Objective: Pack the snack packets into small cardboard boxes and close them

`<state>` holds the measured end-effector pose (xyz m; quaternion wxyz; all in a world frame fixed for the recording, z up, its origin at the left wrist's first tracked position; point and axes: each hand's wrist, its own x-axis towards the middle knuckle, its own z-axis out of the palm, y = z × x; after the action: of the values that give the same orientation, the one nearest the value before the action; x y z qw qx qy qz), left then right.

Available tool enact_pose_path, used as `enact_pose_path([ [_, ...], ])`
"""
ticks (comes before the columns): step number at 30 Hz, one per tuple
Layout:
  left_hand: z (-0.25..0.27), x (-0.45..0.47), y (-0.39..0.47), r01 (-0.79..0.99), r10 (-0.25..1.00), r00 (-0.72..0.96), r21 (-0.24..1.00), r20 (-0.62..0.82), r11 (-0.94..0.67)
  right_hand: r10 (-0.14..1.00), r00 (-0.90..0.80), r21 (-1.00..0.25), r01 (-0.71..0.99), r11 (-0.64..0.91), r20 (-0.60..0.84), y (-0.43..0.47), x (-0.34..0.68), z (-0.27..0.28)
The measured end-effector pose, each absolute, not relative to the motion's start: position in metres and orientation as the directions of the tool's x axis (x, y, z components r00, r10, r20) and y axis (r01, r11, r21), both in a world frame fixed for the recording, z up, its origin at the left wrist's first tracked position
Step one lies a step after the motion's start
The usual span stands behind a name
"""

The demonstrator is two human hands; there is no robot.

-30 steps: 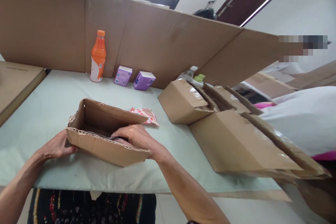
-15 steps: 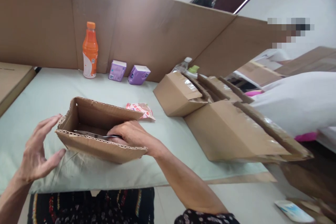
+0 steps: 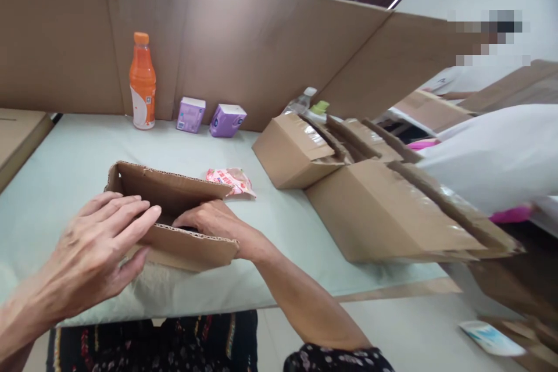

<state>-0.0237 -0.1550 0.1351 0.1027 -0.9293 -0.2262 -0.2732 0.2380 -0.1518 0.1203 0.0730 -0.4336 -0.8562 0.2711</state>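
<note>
An open cardboard box (image 3: pixel 187 249) stands near the table's front edge. My left hand (image 3: pixel 102 241) is over its left end, fingers stretched out above the near wall and thumb apart outside it; whether it touches the cardboard I cannot tell. My right hand (image 3: pixel 213 221) reaches inside the box, its fingers curled. A small dark bit shows under those fingers, but the near wall hides most of what they hold. Just behind the box's right end lies a crumpled pink-and-white wrapper (image 3: pixel 233 181).
An orange drink bottle (image 3: pixel 143 84) and two purple tissue packs (image 3: pixel 190 115) stand along the cardboard screen (image 3: pixel 244 40). On the right are several cardboard boxes (image 3: pixel 375 209), with a clear bottle (image 3: pixel 300 103) behind. Another person's white sleeve (image 3: pixel 492 157) shows beyond them.
My left hand has moved right, from beside the box to over its near wall. The thin flat piece seen under my right hand is now mostly hidden; that hand stays inside.
</note>
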Motion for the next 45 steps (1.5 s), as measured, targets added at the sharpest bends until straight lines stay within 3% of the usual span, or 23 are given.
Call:
enact_pose_path([
  [6,0.137,-0.023,-0.155,0.502,0.382,0.745,-0.081,0.547,-0.861,0.703,-0.71,-0.594,0.582,0.555,-0.04,-0.145,0.25,0.119],
  [9,0.136,-0.025,-0.156,0.524,0.394,0.733,-0.09,0.554,-0.847,0.698,-0.686,-0.664,0.426,0.615,0.206,-0.147,0.259,0.115],
  [12,0.134,-0.026,-0.158,0.517,0.374,0.729,-0.103,0.573,-0.85,0.699,-0.434,-0.638,0.304,0.708,0.569,-0.162,0.273,0.115],
  [15,0.134,-0.026,-0.16,0.509,0.365,0.723,-0.094,0.587,-0.856,0.693,-0.108,-0.617,0.373,0.693,0.712,-0.18,0.299,0.114],
  [17,0.133,-0.026,-0.161,0.516,0.373,0.711,-0.082,0.595,-0.853,0.733,0.023,-0.642,0.502,0.579,0.679,-0.186,0.323,0.105],
  [19,0.133,-0.024,-0.162,0.522,0.379,0.702,-0.074,0.603,-0.85,0.802,0.05,-0.63,0.648,0.428,0.595,-0.182,0.35,0.085],
  [24,0.133,-0.022,-0.162,0.523,0.374,0.689,-0.069,0.62,-0.849,0.954,-0.089,-0.411,0.888,0.207,0.287,-0.149,0.399,0.013],
  [27,0.133,-0.022,-0.163,0.533,0.384,0.683,-0.064,0.622,-0.844,0.975,-0.084,-0.318,0.936,0.149,0.208,-0.128,0.4,-0.019],
  [34,0.131,-0.022,-0.17,0.567,0.433,0.65,-0.019,0.624,-0.824,0.875,0.086,-0.415,0.9,0.137,0.477,-0.099,0.385,-0.044],
  [41,0.122,-0.026,-0.179,0.544,0.409,0.625,0.005,0.665,-0.839,0.805,0.166,-0.503,0.845,0.182,0.57,-0.117,0.407,-0.041],
  [45,0.117,-0.029,-0.183,0.509,0.381,0.627,0.012,0.68,-0.86,0.72,0.383,-0.67,0.726,0.152,0.579,-0.143,0.409,-0.011],
])
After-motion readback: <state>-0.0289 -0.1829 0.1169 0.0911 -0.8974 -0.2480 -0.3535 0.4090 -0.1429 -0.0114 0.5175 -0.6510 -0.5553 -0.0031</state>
